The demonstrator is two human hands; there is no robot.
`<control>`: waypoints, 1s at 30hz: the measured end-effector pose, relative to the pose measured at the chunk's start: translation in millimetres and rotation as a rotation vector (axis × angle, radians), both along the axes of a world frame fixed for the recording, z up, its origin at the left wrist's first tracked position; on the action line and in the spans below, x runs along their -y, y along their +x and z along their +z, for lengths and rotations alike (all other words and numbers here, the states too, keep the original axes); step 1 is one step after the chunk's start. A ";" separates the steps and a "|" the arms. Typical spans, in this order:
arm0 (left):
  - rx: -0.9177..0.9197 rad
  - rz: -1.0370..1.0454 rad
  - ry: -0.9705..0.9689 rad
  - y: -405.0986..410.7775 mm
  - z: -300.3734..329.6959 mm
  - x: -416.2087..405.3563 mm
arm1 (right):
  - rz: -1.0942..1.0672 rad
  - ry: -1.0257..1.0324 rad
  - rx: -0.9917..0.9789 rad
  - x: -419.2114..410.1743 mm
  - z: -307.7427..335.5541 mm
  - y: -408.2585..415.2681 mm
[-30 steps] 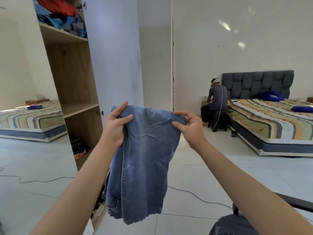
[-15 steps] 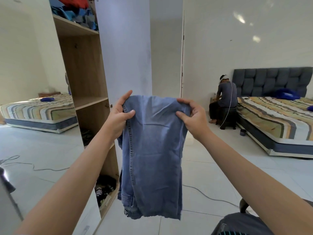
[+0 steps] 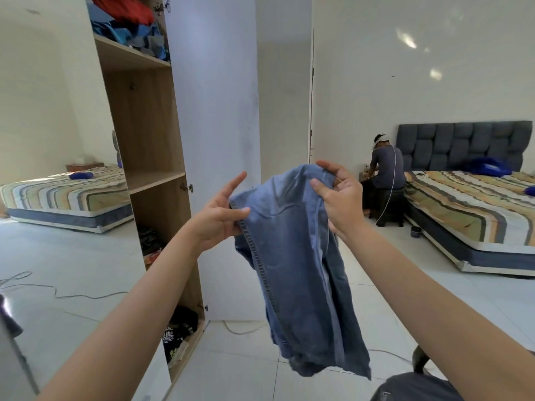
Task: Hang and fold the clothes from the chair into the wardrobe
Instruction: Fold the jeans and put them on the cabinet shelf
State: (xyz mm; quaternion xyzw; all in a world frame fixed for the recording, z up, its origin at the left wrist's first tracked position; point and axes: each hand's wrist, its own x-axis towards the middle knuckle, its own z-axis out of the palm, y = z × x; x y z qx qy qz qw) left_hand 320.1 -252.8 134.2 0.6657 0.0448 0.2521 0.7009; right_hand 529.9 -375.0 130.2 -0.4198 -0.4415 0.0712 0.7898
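Folded blue jeans point(image 3: 298, 270) hang in the air in front of me, held at their top edge. My left hand point(image 3: 223, 215) pinches the left seam with thumb and lower fingers, index finger raised. My right hand point(image 3: 337, 195) grips the top right fold, fingers curled over it. The wooden wardrobe point(image 3: 144, 125) stands open to the left, with a heap of red and blue clothes point(image 3: 130, 27) on its top shelf and dark patterned clothes point(image 3: 176, 328) at its bottom. Its white door point(image 3: 214, 140) stands open behind the jeans.
A dark chair point(image 3: 419, 383) with grey cloth shows at the bottom right. A striped bed point(image 3: 474, 215) stands right, with a seated person point(image 3: 385, 175) beside it. A second striped bed point(image 3: 63, 195) is seen at left. Cables point(image 3: 58, 293) lie on the white tiled floor.
The jeans' top edge has bunched as my hands moved closer and to the right; my right hand now sits higher than my left. The view has shifted left towards the wardrobe.
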 end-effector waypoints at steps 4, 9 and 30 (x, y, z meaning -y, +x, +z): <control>0.029 0.130 -0.040 8.7 2.4 10.7 | 0.017 -0.005 -0.027 8.0 2.8 2.9; 0.304 0.192 -0.266 30.6 -3.7 31.7 | -0.034 0.025 0.059 22.6 17.1 9.3; 0.199 0.691 0.231 24.8 19.7 55.1 | -0.325 -0.170 0.333 66.0 8.2 17.4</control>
